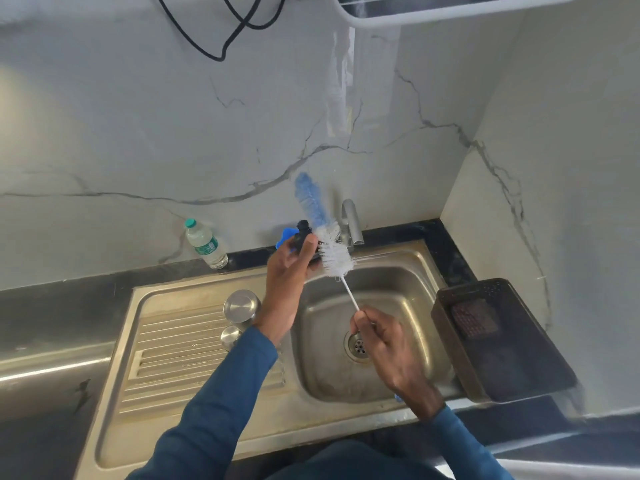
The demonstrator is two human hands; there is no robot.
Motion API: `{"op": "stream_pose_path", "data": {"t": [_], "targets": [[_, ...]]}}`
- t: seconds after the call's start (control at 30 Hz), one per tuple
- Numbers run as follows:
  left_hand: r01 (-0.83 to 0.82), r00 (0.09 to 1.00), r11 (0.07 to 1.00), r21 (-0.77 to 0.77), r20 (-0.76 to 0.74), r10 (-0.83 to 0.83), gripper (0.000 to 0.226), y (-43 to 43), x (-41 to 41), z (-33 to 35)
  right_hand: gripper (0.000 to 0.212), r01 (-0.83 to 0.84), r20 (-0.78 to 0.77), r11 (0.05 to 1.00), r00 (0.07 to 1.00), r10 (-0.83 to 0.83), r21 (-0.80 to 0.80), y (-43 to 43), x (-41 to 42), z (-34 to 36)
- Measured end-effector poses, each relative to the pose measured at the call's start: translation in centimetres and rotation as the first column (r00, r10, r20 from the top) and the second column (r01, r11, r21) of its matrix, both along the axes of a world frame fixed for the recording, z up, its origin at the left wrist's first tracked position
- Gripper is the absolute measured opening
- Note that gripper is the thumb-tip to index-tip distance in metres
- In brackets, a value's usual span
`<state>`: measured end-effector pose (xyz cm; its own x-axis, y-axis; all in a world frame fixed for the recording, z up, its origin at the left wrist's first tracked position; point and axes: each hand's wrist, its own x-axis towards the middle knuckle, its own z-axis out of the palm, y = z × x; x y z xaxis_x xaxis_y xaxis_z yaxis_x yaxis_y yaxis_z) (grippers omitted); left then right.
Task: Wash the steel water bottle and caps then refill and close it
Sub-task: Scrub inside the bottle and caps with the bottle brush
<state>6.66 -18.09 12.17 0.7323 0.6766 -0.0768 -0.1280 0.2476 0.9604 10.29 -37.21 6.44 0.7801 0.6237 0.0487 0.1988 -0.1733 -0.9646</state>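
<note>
Cap (304, 239), black plastic, sits pinched in your left hand (289, 271) above sink (398, 282); right hand (384, 341) grips wire stem of brush (329, 237). Cap likely light, rigid, slippery when wet: hold by rim. Steel bottle (241, 308) stands on drainboard.

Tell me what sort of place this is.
Most likely a home kitchen: a steel sink with a ribbed draining board, a tap against a marble-look wall, and a dark countertop.
</note>
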Motion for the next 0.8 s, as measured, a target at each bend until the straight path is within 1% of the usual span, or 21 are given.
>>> {"op": "stream_pose_path", "data": {"t": [0.1,0.2,0.23,0.33,0.43,0.5,0.6,0.7,0.73,0.8], "targets": [[0.081,0.996,0.995,0.051,-0.04,-0.079,0.04,-0.6,-0.3,-0.6,0.033,0.052,-0.036,0.998,0.998,-0.05,0.032,0.3,0.8,0.6],[0.176,0.984,0.983,0.046,-0.006,-0.176,0.042,-1.2,-0.6,-1.2,0.031,0.09,-0.029,0.995,0.996,-0.089,0.047,0.6,1.8,1.2],[0.18,0.983,0.983,0.026,0.02,-0.181,0.04,-1.2,-0.5,-1.0,0.031,0.093,-0.027,0.995,0.995,-0.092,0.044,0.6,1.8,1.3],[0.118,0.992,0.99,-0.073,0.06,-0.113,0.02,-0.7,0.0,-0.1,0.035,0.055,-0.07,0.998,0.996,-0.051,0.043,0.1,0.9,0.8],[0.099,0.994,0.989,-0.106,0.06,-0.093,0.024,0.0,0.3,0.2,0.034,0.003,-0.072,1.0,0.997,-0.002,0.021,-0.2,0.2,0.5],[0.137,0.99,0.983,-0.121,0.06,-0.13,0.03,-0.4,0.1,-0.3,0.035,0.012,-0.07,1.0,0.997,-0.01,0.022,0.1,0.4,0.8],[0.19,0.978,0.967,-0.171,0.123,-0.171,0.038,-0.9,-0.4,-1.1,0.035,0.032,-0.056,0.998,0.998,-0.029,0.049,0.5,1.2,1.5],[0.16,0.982,0.964,-0.212,0.136,-0.133,0.045,0.1,-0.4,-1.0,0.035,0.019,-0.063,0.998,0.998,-0.015,0.053,0.5,1.1,1.5],[0.15,0.983,0.96,-0.236,0.137,-0.121,0.043,0.5,-0.4,-0.9,0.035,0.008,-0.075,0.999,0.997,-0.004,0.05,0.4,1.1,1.3],[0.152,0.983,0.956,-0.252,0.136,-0.121,0.031,1.1,-0.4,-0.7,0.035,-0.013,-0.079,0.999,0.997,0.016,0.039,0.4,0.8,1.0]]}}
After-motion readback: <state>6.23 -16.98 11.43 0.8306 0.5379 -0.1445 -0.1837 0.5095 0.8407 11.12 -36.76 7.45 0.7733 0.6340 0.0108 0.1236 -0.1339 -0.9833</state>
